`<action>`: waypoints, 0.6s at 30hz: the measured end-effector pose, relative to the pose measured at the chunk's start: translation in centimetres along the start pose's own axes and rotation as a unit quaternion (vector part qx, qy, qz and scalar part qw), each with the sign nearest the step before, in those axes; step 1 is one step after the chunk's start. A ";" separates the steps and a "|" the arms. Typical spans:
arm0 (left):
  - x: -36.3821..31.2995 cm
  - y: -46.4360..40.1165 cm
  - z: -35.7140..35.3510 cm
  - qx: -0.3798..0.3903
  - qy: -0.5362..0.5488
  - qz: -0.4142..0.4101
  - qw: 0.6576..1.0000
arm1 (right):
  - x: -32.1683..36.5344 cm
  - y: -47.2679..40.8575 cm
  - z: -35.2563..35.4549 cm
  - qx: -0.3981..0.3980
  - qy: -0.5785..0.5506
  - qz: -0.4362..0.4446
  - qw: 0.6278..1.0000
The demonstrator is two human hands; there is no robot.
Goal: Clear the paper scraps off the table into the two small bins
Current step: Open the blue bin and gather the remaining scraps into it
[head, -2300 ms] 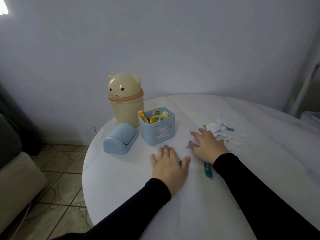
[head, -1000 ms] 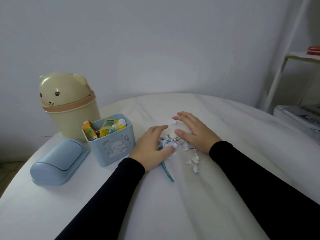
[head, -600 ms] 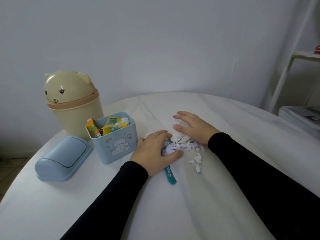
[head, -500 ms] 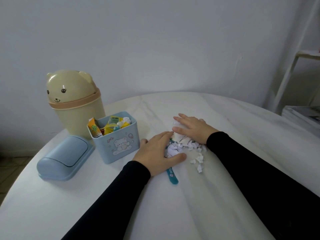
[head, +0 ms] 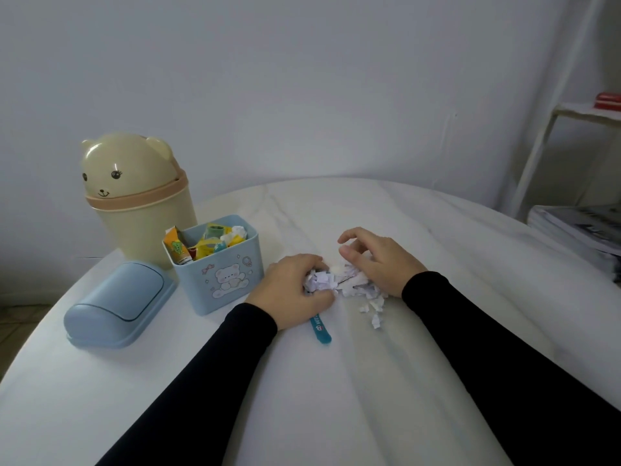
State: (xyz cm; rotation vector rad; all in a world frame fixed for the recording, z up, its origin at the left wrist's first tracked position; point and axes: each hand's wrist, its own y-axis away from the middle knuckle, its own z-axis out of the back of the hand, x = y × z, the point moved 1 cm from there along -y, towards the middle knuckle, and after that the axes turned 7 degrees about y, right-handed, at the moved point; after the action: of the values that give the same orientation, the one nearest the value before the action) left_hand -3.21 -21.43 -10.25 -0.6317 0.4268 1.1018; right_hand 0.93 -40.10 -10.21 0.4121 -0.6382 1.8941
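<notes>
My left hand (head: 289, 290) grips paper scraps (head: 339, 285) right of blue bin (head: 218, 274); right hand (head: 379, 257) curled over same pile on worktop (head: 369, 381)

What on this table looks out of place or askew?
The blue bin is open, its blue lid lying on the table beside it. A teal strip pokes from under the left hand.
</notes>
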 end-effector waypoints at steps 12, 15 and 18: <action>-0.1 0.7 -1.3 0.066 -0.155 0.002 0.986 | 1.9 3.4 -2.4 0.032 0.233 -0.075 0.969; 0.2 0.4 -1.7 0.039 -0.110 -0.005 0.993 | 2.0 3.2 -2.2 -0.018 0.243 -0.059 0.968; 0.5 -0.1 -2.0 0.006 -0.095 -0.021 0.995 | 2.2 3.2 -2.1 -0.034 0.233 -0.054 0.970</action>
State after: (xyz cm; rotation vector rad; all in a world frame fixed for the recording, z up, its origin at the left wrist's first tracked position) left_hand -2.96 -22.45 -12.00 -0.5177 0.2539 1.1085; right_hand -2.85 -38.16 -11.47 -0.0465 -0.3546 1.7722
